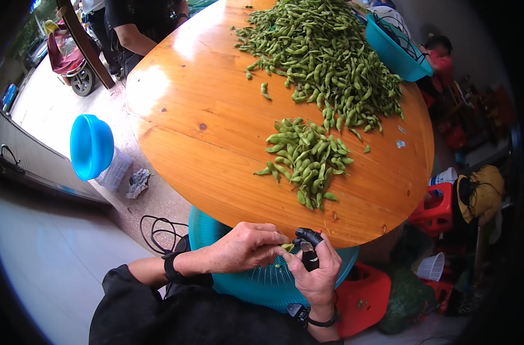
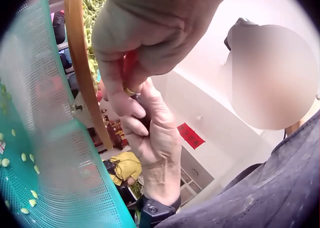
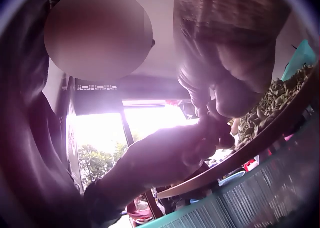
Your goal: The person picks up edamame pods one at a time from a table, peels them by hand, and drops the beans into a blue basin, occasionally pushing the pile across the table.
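Observation:
My left hand (image 1: pixel 247 248) pinches a green pod (image 1: pixel 287 247) between its fingertips, above a teal basket (image 1: pixel 221 282) below the table's edge. Against the pod's other end press the thumb and fingers of my right hand (image 1: pixel 319 270), with black wrapping on a finger. In the left wrist view the pod (image 2: pixel 131 92) is mostly covered by fingers, and several pale green beans (image 2: pixel 32 203) lie in the basket. A small pile of pods (image 1: pixel 308 158) lies on the wooden table (image 1: pixel 204 155), in front of a large heap (image 1: pixel 331 57).
A teal basin (image 1: pixel 397 52) with dark cords stands at the table's right edge. Blue basins (image 1: pixel 91 146) are on the left, over a white crate. Red stools (image 1: pixel 362 299) stand at the right, near a green net bag (image 1: pixel 405 305). People are at the far side.

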{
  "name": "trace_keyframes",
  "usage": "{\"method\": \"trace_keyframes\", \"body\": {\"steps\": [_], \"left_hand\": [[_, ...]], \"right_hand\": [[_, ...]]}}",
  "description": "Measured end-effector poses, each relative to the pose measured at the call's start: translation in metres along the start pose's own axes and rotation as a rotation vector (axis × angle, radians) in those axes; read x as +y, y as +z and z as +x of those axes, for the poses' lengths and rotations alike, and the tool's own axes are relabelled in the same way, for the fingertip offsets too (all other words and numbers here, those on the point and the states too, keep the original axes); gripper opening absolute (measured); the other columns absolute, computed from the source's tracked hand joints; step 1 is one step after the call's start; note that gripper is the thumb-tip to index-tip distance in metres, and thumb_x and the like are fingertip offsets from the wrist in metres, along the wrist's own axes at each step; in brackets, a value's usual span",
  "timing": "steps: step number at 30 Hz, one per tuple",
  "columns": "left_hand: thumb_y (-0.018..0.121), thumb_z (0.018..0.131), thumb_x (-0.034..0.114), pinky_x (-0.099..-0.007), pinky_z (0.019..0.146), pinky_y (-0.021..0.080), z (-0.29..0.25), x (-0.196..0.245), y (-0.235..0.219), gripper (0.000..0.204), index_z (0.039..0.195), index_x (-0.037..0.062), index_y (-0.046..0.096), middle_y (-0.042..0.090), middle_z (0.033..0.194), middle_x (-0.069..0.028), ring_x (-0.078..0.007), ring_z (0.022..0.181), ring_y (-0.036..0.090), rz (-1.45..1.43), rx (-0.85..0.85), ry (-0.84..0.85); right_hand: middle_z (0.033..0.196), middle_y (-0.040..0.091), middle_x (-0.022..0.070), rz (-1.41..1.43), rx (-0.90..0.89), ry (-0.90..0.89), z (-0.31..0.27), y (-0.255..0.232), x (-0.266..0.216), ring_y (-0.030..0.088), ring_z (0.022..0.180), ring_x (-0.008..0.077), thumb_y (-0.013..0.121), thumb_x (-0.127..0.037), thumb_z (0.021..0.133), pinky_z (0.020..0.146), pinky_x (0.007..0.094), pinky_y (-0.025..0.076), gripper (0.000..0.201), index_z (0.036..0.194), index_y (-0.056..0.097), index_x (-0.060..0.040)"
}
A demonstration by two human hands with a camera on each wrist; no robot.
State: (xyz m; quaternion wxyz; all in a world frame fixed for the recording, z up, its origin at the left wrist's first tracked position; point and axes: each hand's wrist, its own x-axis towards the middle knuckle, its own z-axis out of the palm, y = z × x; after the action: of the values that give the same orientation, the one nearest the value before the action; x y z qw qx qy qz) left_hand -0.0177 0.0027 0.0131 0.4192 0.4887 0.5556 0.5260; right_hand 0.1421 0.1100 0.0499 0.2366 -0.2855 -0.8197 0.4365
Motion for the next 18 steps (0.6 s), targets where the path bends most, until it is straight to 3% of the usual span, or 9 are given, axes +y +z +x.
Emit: {"method": "trace_keyframes", "body": {"steps": [2, 6, 8, 10, 11, 13, 15, 16, 18], "left_hand": [[0.062, 0.097, 0.014, -0.0276, 0.059, 0.055, 0.0, -0.002, 0.002, 0.022, 0.109, -0.0048, 0.065, 0.064, 0.079, -0.0079, -0.0149, 0.066, 0.068, 0.005, 0.006, 0.06], [0.063, 0.096, 0.016, -0.028, 0.057, 0.054, 0.001, 0.002, -0.012, 0.024, 0.103, -0.0062, 0.065, 0.063, 0.081, -0.0079, -0.0152, 0.066, 0.067, 0.04, -0.161, 0.029], [0.063, 0.096, 0.018, -0.0282, 0.057, 0.053, 0.002, 0.005, -0.018, 0.025, 0.101, -0.0063, 0.065, 0.063, 0.08, -0.0079, -0.0155, 0.066, 0.067, 0.055, -0.251, 0.005], [0.062, 0.097, 0.021, -0.0281, 0.058, 0.053, 0.001, 0.005, -0.019, 0.027, 0.098, -0.0059, 0.065, 0.063, 0.078, -0.0074, -0.0144, 0.065, 0.066, -0.091, -0.361, -0.188], [0.062, 0.097, 0.021, -0.0281, 0.058, 0.053, 0.0, 0.002, -0.018, 0.027, 0.098, -0.0059, 0.065, 0.063, 0.078, -0.0074, -0.0144, 0.065, 0.066, -0.092, -0.362, -0.193], [0.062, 0.098, 0.021, -0.0265, 0.058, 0.053, -0.004, -0.007, -0.013, 0.026, 0.097, -0.0045, 0.066, 0.065, 0.079, -0.0063, -0.0129, 0.068, 0.066, -0.39, -0.427, -0.368], [0.061, 0.098, 0.022, -0.0261, 0.059, 0.053, -0.008, -0.009, -0.006, 0.026, 0.097, -0.0036, 0.067, 0.066, 0.081, -0.006, -0.0123, 0.069, 0.065, -0.547, -0.419, -0.433], [0.06, 0.099, 0.023, -0.0256, 0.061, 0.053, -0.009, -0.01, -0.003, 0.027, 0.097, -0.0027, 0.068, 0.066, 0.082, -0.0057, -0.0116, 0.07, 0.065, -0.7, -0.404, -0.493], [0.059, 0.1, 0.024, -0.0258, 0.065, 0.053, -0.01, -0.011, 0.0, 0.028, 0.099, -0.0021, 0.068, 0.067, 0.084, -0.0057, -0.0119, 0.073, 0.065, -0.756, -0.375, -0.52]], "right_hand": [[0.079, 0.063, 0.0125, 0.007, 0.024, -0.11, 0.001, 0.006, 0.007, 0.064, 0.069, 0.0264, 0.077, -0.013, 0.083, 0.062, 0.0342, 0.051, 0.023, 0.099, 0.068, 0.0014], [0.084, 0.065, 0.0131, 0.134, -0.106, 0.041, -0.002, 0.002, 0.012, 0.065, 0.071, 0.0272, 0.075, -0.008, 0.082, 0.064, 0.0339, 0.052, 0.023, 0.101, 0.068, 0.0007], [0.084, 0.065, 0.0135, 0.112, -0.155, 0.029, -0.001, 0.001, 0.013, 0.066, 0.072, 0.0271, 0.074, -0.007, 0.082, 0.064, 0.0335, 0.052, 0.022, 0.102, 0.068, 0.0006], [0.084, 0.065, 0.0139, 0.093, -0.2, 0.019, -0.002, -0.002, 0.015, 0.066, 0.073, 0.027, 0.072, -0.006, 0.083, 0.065, 0.0331, 0.052, 0.021, 0.103, 0.068, 0.0004], [0.082, 0.065, 0.0115, 0.145, -0.246, 0.016, -0.001, -0.004, 0.016, 0.065, 0.069, 0.0229, 0.071, -0.005, 0.084, 0.062, 0.0308, 0.051, 0.021, 0.103, 0.068, 0.0007], [0.08, 0.065, 0.0092, 0.197, -0.291, 0.018, -0.002, -0.009, 0.016, 0.063, 0.065, 0.0188, 0.069, -0.005, 0.085, 0.059, 0.0285, 0.05, 0.02, 0.104, 0.068, 0.0009], [0.077, 0.063, 0.003, 0.568, -0.399, 0.363, -0.003, -0.014, 0.013, 0.056, 0.059, 0.009, 0.068, -0.005, 0.086, 0.053, 0.0234, 0.044, 0.02, 0.105, 0.068, 0.0017], [0.077, 0.063, 0.003, 0.567, -0.398, 0.366, -0.004, -0.014, 0.015, 0.056, 0.059, 0.009, 0.068, -0.005, 0.086, 0.053, 0.0234, 0.044, 0.02, 0.105, 0.068, 0.0017], [0.077, 0.062, -0.0009, 0.94, -0.346, 0.586, -0.005, -0.008, 0.021, 0.051, 0.057, 0.0034, 0.068, -0.005, 0.087, 0.049, 0.0204, 0.039, 0.021, 0.106, 0.068, 0.0021]]}}
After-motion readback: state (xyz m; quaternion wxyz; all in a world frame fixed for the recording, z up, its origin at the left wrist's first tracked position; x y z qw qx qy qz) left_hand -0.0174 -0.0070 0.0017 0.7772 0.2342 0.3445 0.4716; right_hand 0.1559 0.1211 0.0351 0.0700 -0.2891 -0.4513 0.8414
